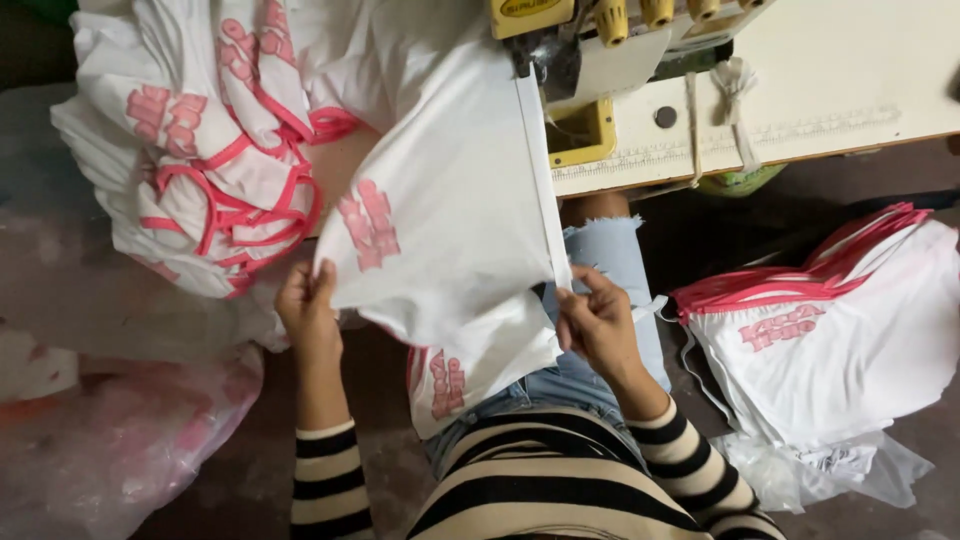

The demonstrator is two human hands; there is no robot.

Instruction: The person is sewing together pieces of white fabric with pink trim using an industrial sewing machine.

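Dark floor runs under everything, and a cream table [860, 90] stands at the far side. Nearest are the striped sleeves [330, 480] of the person sewing. The left hand [308, 312] is shut on the left edge of a white cloth piece with pink print [440, 220]. The right hand [597, 322] pinches its right edge, where a white strip runs along. The cloth reaches up from the lap to the yellow and cream sewing machine [590, 50] on the table. To the right, a neat stack of white pieces with pink edges [840, 330] looks done. On the far left, a big loose heap of white and pink pieces [200, 150] looks like lots left to sew.
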